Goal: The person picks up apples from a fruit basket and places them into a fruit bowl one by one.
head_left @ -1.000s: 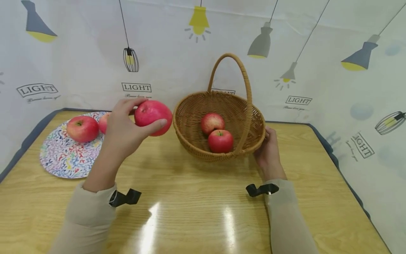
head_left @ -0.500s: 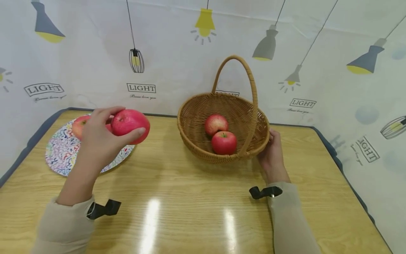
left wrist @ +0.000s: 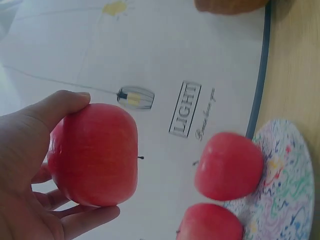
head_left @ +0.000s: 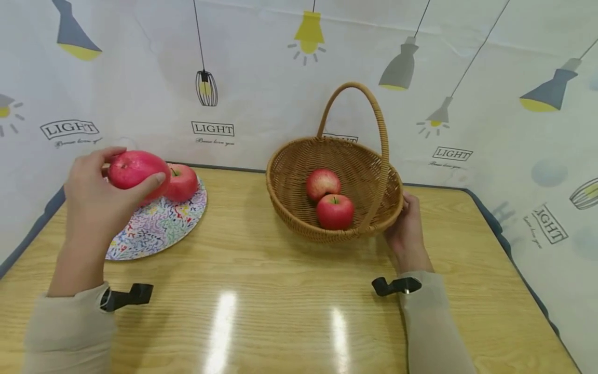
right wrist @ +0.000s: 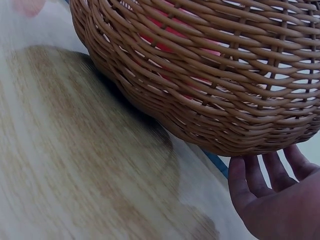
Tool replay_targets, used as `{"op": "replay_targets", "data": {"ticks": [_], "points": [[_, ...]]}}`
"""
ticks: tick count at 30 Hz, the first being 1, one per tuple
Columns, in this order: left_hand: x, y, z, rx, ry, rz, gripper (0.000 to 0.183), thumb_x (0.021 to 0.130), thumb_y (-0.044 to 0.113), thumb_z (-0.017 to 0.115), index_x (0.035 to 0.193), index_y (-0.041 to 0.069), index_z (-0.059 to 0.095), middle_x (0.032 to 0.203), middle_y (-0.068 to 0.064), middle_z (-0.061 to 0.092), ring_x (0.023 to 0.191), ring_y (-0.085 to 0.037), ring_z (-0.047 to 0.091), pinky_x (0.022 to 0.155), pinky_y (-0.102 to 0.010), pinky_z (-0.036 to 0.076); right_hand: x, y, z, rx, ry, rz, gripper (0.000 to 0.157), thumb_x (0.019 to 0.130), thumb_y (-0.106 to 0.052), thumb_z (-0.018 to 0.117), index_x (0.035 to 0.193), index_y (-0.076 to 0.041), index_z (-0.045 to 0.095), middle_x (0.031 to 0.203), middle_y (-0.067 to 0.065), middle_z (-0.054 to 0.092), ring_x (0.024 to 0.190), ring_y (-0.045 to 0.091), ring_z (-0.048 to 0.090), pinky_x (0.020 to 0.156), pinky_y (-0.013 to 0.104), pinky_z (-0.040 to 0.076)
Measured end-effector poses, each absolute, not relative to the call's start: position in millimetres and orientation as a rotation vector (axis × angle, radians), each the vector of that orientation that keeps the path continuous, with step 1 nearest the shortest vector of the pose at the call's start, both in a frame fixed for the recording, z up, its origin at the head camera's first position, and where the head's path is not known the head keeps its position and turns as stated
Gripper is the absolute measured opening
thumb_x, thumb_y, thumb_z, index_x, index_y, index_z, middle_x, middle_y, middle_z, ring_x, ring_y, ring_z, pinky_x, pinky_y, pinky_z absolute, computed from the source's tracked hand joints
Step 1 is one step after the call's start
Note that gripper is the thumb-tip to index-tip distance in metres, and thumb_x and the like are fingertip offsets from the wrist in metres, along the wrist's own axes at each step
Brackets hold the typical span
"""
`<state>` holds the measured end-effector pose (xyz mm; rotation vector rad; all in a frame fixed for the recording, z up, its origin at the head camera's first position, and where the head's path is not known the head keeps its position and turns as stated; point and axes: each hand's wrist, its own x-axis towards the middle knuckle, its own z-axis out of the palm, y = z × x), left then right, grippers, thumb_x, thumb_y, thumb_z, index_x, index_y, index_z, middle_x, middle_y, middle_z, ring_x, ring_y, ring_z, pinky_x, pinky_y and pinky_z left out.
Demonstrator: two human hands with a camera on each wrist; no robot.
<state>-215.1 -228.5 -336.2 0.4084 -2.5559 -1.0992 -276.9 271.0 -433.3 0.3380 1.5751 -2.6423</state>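
Observation:
Between thumb and fingers, my left hand grips a red apple, raised over the patterned plate at the left. The left wrist view shows this apple's stem pointing away from the palm. Two more apples lie on the plate: one apple is visible beyond the held one, and a second apple is mostly hidden from the head view. A brown wicker basket holds an apple and a redder apple. My right hand touches the basket's right side with extended fingers, their tips partly hidden behind the weave.
The basket's tall arched handle rises over its right part. A white backdrop printed with lamps stands behind and beside the wooden table. Black straps are on both wrists.
My left hand has carried the apple leftward from near the basket to over the plate, exposing the plate's right part. My right hand stays at the basket; the head view has shifted slightly.

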Motion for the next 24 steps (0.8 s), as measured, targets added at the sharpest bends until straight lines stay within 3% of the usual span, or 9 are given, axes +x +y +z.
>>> {"op": "replay_targets", "data": {"ticks": [7,14,20,24], "points": [[-216,-247,-338,0.52,-2.558,-0.987,0.085,0.086,0.052,0.071,0.157,0.017,0.037,0.156,-0.021,0.037,0.145,-0.041,0.034,0.099,-0.07,0.048,-275,270,-432,0.313,1.589,-2.633,0.051,0.098,-0.051,0.042,0.14,-0.023,0.048,0.162,-0.003,0.029,0.153,0.016,0.02,0.129,0.036,0.007],[-214,-266,-339,0.646,-2.576,-0.93,0.086,0.089,0.049,0.068,0.159,0.015,0.031,0.16,-0.024,0.029,0.148,-0.044,0.03,0.102,-0.072,0.044,-273,272,-434,0.327,1.599,-2.603,0.067,0.097,-0.052,0.041,0.156,-0.022,0.033,0.168,-0.001,0.02,0.156,0.017,0.015,0.13,0.036,0.005],[-211,-280,-341,0.722,-2.573,-0.878,0.084,0.093,0.046,0.065,0.159,0.011,0.028,0.163,-0.024,0.024,0.151,-0.044,0.025,0.105,-0.072,0.041,-275,272,-434,0.3,1.597,-2.617,0.051,0.096,-0.052,0.043,0.139,-0.024,0.049,0.162,-0.001,0.029,0.154,0.017,0.019,0.129,0.038,0.006],[-210,-287,-342,0.766,-2.562,-0.864,0.082,0.094,0.042,0.064,0.16,0.011,0.027,0.164,-0.023,0.021,0.153,-0.042,0.02,0.106,-0.072,0.04,-277,271,-434,0.301,1.606,-2.623,0.046,0.096,-0.051,0.044,0.133,-0.025,0.052,0.159,-0.002,0.031,0.154,0.018,0.02,0.129,0.038,0.007]]}}
